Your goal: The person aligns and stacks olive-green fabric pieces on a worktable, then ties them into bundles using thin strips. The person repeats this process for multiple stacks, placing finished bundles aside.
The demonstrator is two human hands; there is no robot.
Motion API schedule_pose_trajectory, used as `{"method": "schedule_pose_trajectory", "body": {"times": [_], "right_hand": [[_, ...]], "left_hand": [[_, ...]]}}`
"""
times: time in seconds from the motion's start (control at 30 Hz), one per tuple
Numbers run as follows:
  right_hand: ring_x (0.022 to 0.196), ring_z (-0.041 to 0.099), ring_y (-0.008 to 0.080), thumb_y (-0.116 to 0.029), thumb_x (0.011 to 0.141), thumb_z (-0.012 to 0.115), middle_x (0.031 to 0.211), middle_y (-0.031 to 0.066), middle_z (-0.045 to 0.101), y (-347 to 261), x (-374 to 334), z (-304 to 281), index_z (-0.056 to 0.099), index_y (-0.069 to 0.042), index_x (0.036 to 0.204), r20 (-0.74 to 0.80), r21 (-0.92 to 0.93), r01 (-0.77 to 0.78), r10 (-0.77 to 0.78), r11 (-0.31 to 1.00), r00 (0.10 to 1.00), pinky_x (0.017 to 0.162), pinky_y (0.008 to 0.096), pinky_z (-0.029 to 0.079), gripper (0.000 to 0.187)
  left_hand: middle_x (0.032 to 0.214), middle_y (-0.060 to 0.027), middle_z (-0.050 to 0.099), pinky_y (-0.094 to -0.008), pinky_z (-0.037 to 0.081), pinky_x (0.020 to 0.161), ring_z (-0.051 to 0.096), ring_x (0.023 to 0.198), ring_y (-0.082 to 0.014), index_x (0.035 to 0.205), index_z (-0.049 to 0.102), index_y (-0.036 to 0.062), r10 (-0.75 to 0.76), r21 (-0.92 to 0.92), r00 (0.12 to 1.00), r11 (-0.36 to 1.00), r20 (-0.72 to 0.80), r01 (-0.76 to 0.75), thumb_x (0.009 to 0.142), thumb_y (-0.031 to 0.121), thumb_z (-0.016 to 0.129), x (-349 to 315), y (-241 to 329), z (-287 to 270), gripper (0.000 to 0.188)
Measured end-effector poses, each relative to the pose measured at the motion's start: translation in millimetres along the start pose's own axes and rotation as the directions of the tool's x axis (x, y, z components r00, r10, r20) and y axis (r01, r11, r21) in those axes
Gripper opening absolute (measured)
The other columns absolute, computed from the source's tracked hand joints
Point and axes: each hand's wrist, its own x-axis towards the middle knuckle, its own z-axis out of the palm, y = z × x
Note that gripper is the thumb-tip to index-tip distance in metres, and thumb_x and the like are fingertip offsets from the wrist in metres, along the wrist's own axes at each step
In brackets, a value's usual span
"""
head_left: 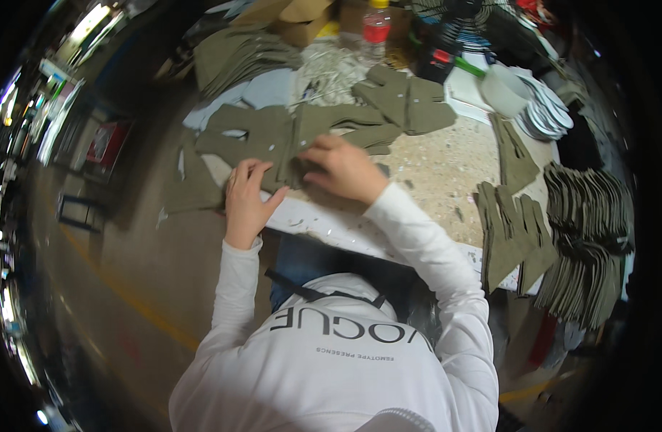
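Olive-green cut fabric pieces lie on the near left part of the table, some with small white marks. At their near edge rests my left hand, its fingers bent over the cloth and its thumb spread away. Just to the right, my right hand reaches over the same cloth, slightly blurred. Its fingers are curved, with a gap between forefinger and thumb. More olive pieces are spread beyond it. One olive piece hangs over the table's left edge.
Tall olive stacks stand at the right, beside olive pieces hanging over the edge. At the back are a fabric stack, light blue cloth, pale scraps, a bottle, a black fan and a whitish bowl.
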Motion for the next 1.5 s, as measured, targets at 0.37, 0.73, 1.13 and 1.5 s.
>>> {"method": "schedule_pose_trajectory", "body": {"times": [0.37,0.73,1.13,1.5], "right_hand": [[0.096,0.057,0.0282,-0.026,0.067,0.078,0.099,0.0101,0.055,18.3,-8.4,25.7,0.065,-0.006,0.092,-0.089,-0.167,0.22,-0.237,0.961,0.967,0.075,0.0393,0.052,0.034],[0.089,0.061,0.0285,-0.017,0.079,0.06,0.092,0.01,0.06,19.5,-6.0,35.0,0.064,-0.005,0.087,-0.215,-0.239,0.175,-0.228,0.955,0.95,0.072,0.0384,0.053,0.015],[0.062,0.062,0.0121,-0.024,0.088,0.069,0.071,0.0073,0.068,32.6,-14.9,-127.6,0.073,-0.005,0.094,-0.694,0.302,-0.076,0.274,0.95,0.665,0.057,0.029,0.048,0.02],[0.076,0.066,0.0109,-0.016,0.09,0.069,0.089,0.0056,0.071,19.7,-111.4,-229.7,0.073,-0.004,0.106,-0.733,-0.197,-0.436,0.164,0.878,0.661,0.062,0.0224,0.05,0.02]], "left_hand": [[0.109,-0.0122,0.063,-0.0423,0.048,0.084,0.061,0.1,-0.0336,0.105,0.066,0.0057,0.052,0.121,0.999,0.991,-0.015,-0.05,0.07,0.023,0.079,1.3,-8.9,6.8,0.041],[0.102,-0.0121,0.069,-0.0399,0.051,0.081,0.066,0.092,-0.0333,0.098,0.07,0.0038,-0.068,0.134,0.998,0.989,0.015,0.065,0.075,0.021,0.074,7.3,2.9,2.0,0.029],[0.077,-0.0087,0.069,-0.0292,0.051,0.069,0.066,0.07,-0.0211,0.092,0.071,0.0014,-0.182,-0.261,0.97,0.94,0.163,0.221,0.078,0.017,0.077,33.1,-29.1,-22.7,0.022],[0.092,-0.0076,0.065,-0.0354,0.052,0.073,0.065,0.081,-0.0245,0.094,0.067,0.0055,-0.037,0.006,0.994,0.999,0.106,0.037,0.073,0.019,0.075,19.6,-18.4,-6.0,0.027]]}}
